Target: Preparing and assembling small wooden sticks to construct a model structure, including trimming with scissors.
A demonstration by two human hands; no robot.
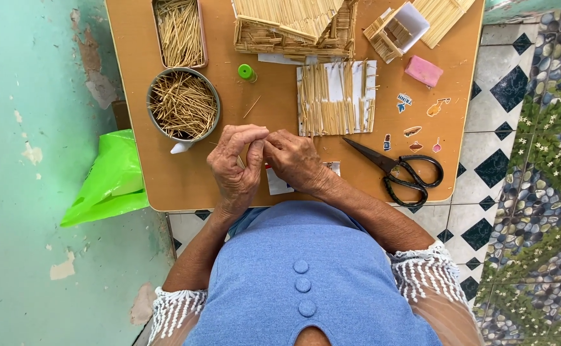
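hands (264,157) together, wooden table (165,186), tiled floor (505,122)

Small wooden table (165,186), round tin of sticks (183,104), black scissors (403,170), pink eraser (423,70), green cap (246,71), stick panel (336,98)

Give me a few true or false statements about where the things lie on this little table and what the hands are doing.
1. The black scissors lie closed, to the right of the hands. True.
2. The round metal bowl is empty. False: it is full of thin sticks.
3. The left hand and right hand meet at the fingertips above the table. True.
4. The pink block lies beside the green cap. False: they are apart, on opposite sides of the white card covered with sticks.
5. A green plastic bag sits left of the table. True.
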